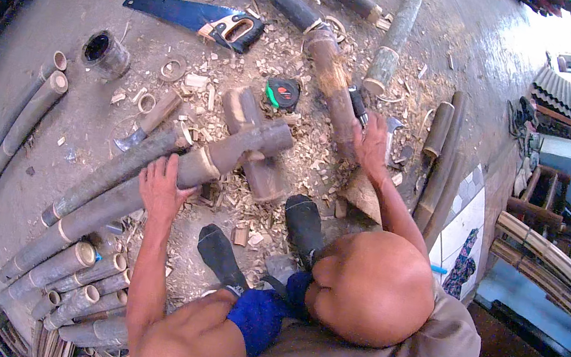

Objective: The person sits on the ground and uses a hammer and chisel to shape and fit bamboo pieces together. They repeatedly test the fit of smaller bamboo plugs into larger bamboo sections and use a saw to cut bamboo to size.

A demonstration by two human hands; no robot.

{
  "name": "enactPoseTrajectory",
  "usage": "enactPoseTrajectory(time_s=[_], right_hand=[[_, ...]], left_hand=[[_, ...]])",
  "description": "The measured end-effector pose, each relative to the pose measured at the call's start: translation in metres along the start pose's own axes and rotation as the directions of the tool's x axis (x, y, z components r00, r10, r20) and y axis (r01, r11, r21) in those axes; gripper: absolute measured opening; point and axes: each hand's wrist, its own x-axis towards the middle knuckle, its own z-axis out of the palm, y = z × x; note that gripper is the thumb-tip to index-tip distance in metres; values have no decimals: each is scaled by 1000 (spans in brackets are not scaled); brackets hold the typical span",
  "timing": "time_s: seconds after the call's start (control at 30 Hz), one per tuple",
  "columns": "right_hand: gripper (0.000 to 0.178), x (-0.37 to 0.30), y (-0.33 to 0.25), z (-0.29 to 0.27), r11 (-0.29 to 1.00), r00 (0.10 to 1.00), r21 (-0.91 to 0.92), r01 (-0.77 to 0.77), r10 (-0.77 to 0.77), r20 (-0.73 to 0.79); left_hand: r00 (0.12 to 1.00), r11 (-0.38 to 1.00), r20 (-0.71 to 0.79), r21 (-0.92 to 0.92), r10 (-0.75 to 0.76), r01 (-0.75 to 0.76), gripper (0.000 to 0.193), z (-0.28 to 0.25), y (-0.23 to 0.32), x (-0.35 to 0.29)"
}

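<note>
My left hand [162, 187] lies over a long brown bamboo pole [219, 155], fingers across its top and thumb spread to the right. The pole's far end rests across a short notched bamboo piece [265, 179]. My right hand [372, 145] is at the side of another bamboo length [333, 87] with a scraped, fibrous patch, its fingers stretched forward. Beside those fingers are a black handle [357, 103] and a metal blade [394, 125], partly hidden; I cannot tell whether they belong together. A tape measure [283, 94] lies among the wood chips between my hands.
A handsaw [198, 20], a can [106, 55] and a wooden-handled blade [132, 139] lie ahead on the left. Cut bamboo poles [74, 306] are stacked at lower left. More bamboo [439, 167] lies at right, near white tiles [467, 211]. My socked feet [304, 225] stand among chips.
</note>
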Motion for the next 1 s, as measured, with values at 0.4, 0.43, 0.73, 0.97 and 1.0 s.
enactPoseTrajectory(time_s=[0.4,0.43,0.73,0.97,1.0], right_hand=[[46,77,43,70,957,905,-32,-289,284,315],[48,78,46,77,955,915,32,-294,272,300],[51,48,58,54,769,839,357,-531,418,348],[34,-79,-70,-77,750,968,612,-251,183,174],[29,-98,-67,-89,738,923,581,-342,147,357]], left_hand=[[991,997,110,-26,81,-78,95,-10,8,36],[992,994,91,-65,90,-84,96,-8,12,34],[980,983,177,-171,93,-63,86,-17,37,57],[958,994,286,-110,35,-3,91,-16,78,87],[978,995,198,-94,63,-45,92,-7,85,87]])
